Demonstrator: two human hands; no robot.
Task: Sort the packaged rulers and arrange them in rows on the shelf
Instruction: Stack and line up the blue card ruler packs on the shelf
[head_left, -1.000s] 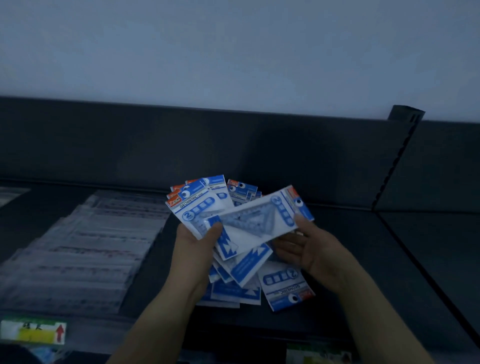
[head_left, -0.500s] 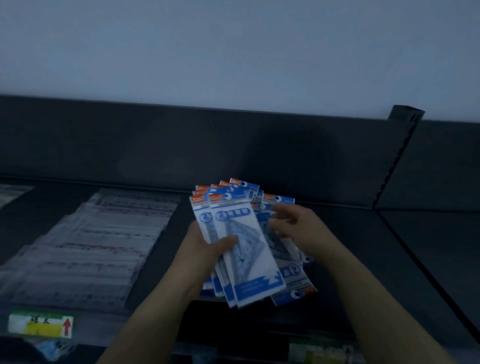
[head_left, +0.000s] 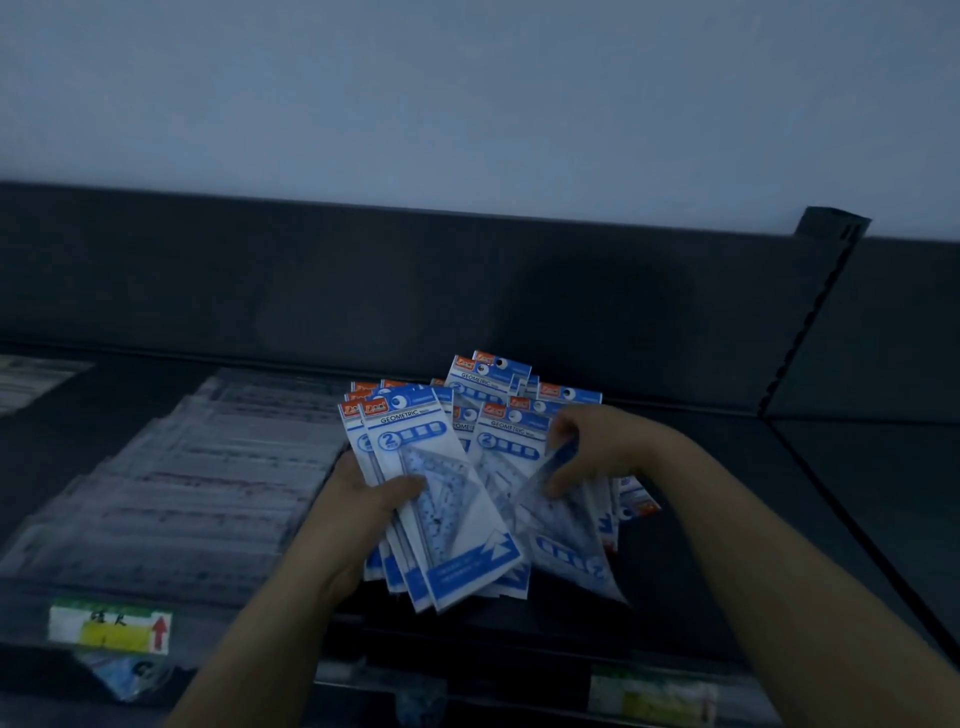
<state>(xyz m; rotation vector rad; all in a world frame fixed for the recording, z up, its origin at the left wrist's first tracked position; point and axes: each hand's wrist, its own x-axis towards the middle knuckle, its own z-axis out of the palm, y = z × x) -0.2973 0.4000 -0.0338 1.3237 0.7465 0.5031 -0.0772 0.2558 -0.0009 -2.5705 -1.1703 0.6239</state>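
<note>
My left hand (head_left: 358, 512) grips a fanned stack of blue-and-white geometric ruler packs (head_left: 441, 499), thumb across the top pack, headers pointing away from me. To its right, my right hand (head_left: 597, 449) pinches one upside-down ruler pack (head_left: 566, 540) and lifts it off a loose pile of the same packs (head_left: 498, 395) on the dark shelf (head_left: 753, 519). The pile is partly hidden by both hands and the held stack.
Rows of clear-packaged straight rulers (head_left: 197, 467) lie flat on the shelf's left half. A price label (head_left: 109, 629) with a red arrow sits on the front edge, another label (head_left: 654, 696) at the lower right. A dark back panel and a slotted upright (head_left: 810, 312) bound the shelf.
My left hand's stack has turned upright and fanned. My right hand has moved off it to the pile and picked up an upside-down pack.
</note>
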